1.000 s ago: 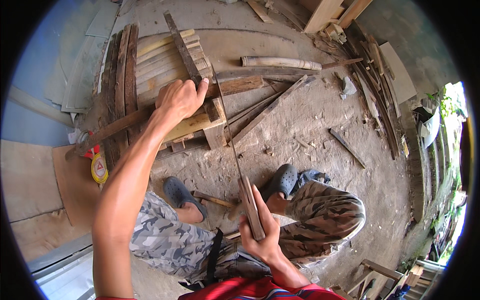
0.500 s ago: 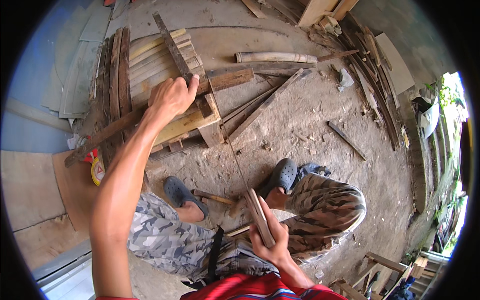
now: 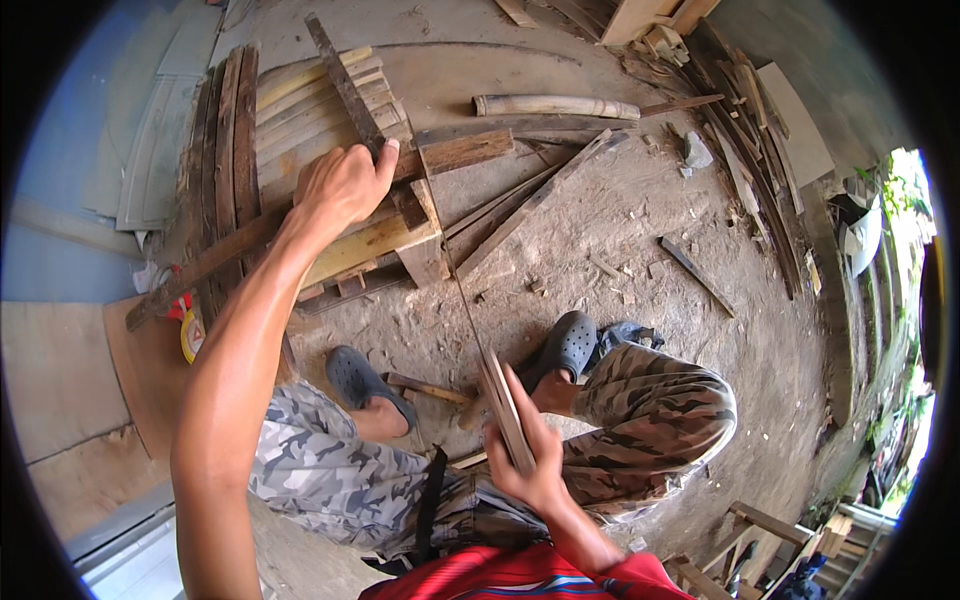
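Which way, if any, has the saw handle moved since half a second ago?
Yes: forward, closer to the pale plank stack; saw handle.

Motion blurs the person's right grip point(image 3: 540, 462), which partly covers the saw handle point(image 3: 508, 412). The left grip point(image 3: 345, 183) hides what lies beneath it; the forearm point(image 3: 222, 410) partly covers a yellow-and-red item point(image 3: 189, 336). The saw's teeth are too small to tell.

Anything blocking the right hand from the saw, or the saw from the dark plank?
Nothing visible: the right hand grips the saw, which crosses the dark plank just right of the left hand.
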### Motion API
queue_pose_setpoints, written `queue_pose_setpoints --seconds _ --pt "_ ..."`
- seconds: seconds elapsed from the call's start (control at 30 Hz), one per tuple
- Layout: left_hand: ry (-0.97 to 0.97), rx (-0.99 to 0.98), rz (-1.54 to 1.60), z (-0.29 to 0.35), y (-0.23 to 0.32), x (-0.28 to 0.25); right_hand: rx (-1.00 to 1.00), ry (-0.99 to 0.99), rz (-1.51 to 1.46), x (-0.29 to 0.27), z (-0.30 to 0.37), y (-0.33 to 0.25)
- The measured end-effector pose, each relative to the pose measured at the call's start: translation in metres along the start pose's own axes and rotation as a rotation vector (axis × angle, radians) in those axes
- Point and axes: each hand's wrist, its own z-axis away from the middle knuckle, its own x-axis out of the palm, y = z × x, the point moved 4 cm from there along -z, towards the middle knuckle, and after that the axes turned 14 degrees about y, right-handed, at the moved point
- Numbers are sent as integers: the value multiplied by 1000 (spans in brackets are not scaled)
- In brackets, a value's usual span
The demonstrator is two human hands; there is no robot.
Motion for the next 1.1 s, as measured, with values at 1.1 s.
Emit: queue_pose_setpoints --seconds 1.1 --pt "-8 -24 -5 4 16 -7 69 80 -67 23 -86 -4"
